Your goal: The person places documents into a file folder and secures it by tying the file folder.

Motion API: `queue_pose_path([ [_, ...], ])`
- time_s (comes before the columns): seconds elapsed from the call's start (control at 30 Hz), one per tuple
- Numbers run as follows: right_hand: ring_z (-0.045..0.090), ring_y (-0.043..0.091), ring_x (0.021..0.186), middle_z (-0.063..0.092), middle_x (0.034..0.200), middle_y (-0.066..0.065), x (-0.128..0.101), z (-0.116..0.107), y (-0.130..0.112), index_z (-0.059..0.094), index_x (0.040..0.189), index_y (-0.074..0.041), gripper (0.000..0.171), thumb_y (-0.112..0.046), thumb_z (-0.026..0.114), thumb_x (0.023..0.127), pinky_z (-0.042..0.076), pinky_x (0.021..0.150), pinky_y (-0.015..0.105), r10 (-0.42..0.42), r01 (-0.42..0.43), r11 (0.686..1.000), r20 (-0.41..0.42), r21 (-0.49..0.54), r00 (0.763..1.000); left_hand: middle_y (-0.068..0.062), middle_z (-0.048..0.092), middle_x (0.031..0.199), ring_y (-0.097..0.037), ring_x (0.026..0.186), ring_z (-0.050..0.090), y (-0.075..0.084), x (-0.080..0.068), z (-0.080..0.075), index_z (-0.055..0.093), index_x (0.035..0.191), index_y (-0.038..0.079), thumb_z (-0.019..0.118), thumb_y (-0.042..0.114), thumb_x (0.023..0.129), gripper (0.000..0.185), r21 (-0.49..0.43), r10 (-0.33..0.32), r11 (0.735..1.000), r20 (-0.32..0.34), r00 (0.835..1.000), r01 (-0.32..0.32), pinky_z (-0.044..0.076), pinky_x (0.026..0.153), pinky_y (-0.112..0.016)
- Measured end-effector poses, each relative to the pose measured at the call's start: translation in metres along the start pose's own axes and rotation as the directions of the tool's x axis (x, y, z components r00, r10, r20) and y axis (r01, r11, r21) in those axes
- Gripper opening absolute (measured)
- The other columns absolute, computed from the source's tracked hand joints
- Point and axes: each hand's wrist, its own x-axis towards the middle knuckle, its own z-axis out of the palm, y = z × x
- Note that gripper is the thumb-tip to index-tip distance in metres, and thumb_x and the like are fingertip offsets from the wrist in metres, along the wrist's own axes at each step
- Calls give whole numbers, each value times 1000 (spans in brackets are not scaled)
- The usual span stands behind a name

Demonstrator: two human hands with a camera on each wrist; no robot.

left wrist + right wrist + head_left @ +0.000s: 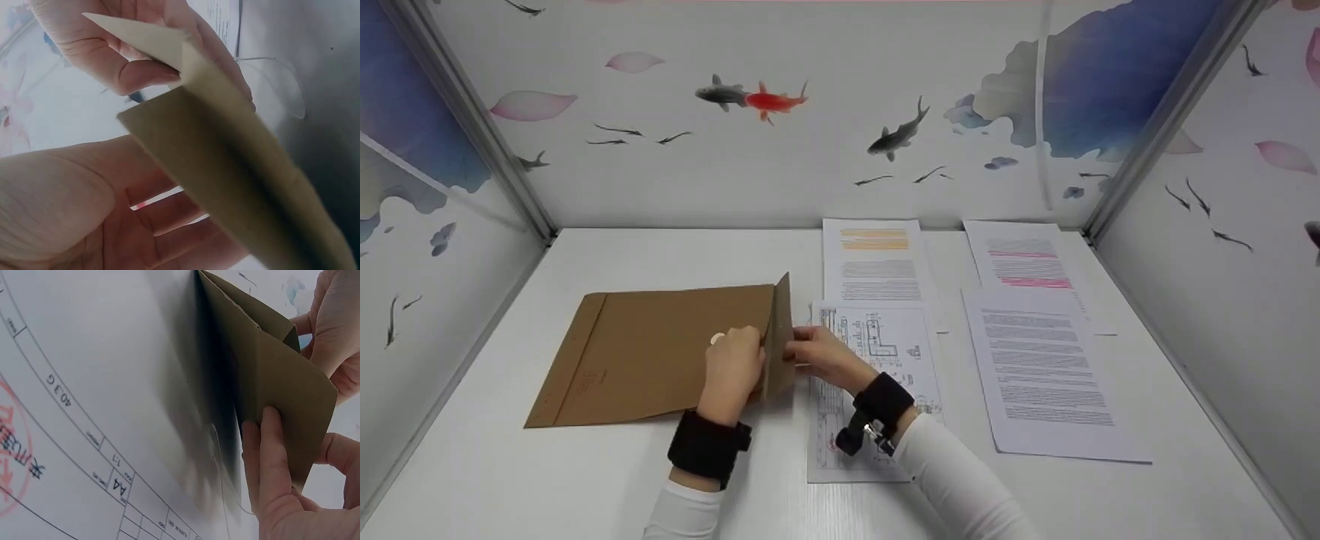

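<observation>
Because my fingers cover part of its right end, I cannot see all of the brown paper envelope [682,330]; the inside of its fold sinks into shadow, and the reddish marking near its left end is too small to read. It lies on the left half of the worktop [547,487], with its flap [781,322] standing up between my two hands. My left hand [735,364] is over that right end, curled and gripping the edge beside the flap, its fingertips hidden behind the paper. Just to the right, my right hand [829,356] pinches the flap between thumb and fingers. The envelope's long axis runs left to right in front of me, flap end toward my right. A thin white string [259,58] loops near the flap, its ends hard to make out. Right beside the envelope lies a drawing sheet [877,337], partly hidden by my right forearm; it overlaps an orange-highlighted sheet [877,270] behind. Farther right, a text sheet [1046,367] overlaps a pink-highlighted sheet [1027,262], their print too fine to read.
</observation>
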Motion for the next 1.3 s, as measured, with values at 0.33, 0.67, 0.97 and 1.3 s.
queue_pose_path([
  [0.33, 67, 10, 88, 72, 106, 10, -2, -4, 7, 57, 136, 9, 42, -2, 58, 96, 59, 85, 26, -4, 4, 997, 9, -79, 1000, -23, 76, 84, -40, 76, 74, 1, 0, 10, 72, 86, -4, 69, 5, 92, 12, -4, 20, 1000, 11, 1000, -20, 58, 62, -52],
  [0.67, 72, 26, 113, 64, 137, 28, -9, -7, 9, 51, 143, 9, 45, -6, 55, 101, 59, 98, 36, -5, 8, 994, 29, -105, 1000, -22, 75, 82, -41, 76, 73, -1, -2, 15, 68, 78, -3, 71, 5, 89, 13, 3, 54, 999, 34, 998, -54, 59, 64, -52],
  [0.97, 63, 42, 128, 53, 146, 32, -23, -25, 5, 43, 146, 13, 47, -7, 51, 105, 58, 101, 39, -47, 51, 996, 64, -74, 997, -20, 76, 88, -38, 80, 74, -1, -3, 7, 71, 84, -2, 75, 10, 88, 13, 31, 55, 998, 143, 988, -60, 60, 68, -53],
  [1.3, 62, 40, 131, 52, 150, 29, -46, -55, 4, 43, 149, 9, 49, -11, 53, 105, 54, 106, 41, -53, 56, 989, 24, -137, 998, -17, 77, 87, -35, 78, 74, 10, -17, -11, 74, 88, 1, 78, 16, 89, 16, 123, 77, 986, 248, 966, -111, 60, 69, -51],
])
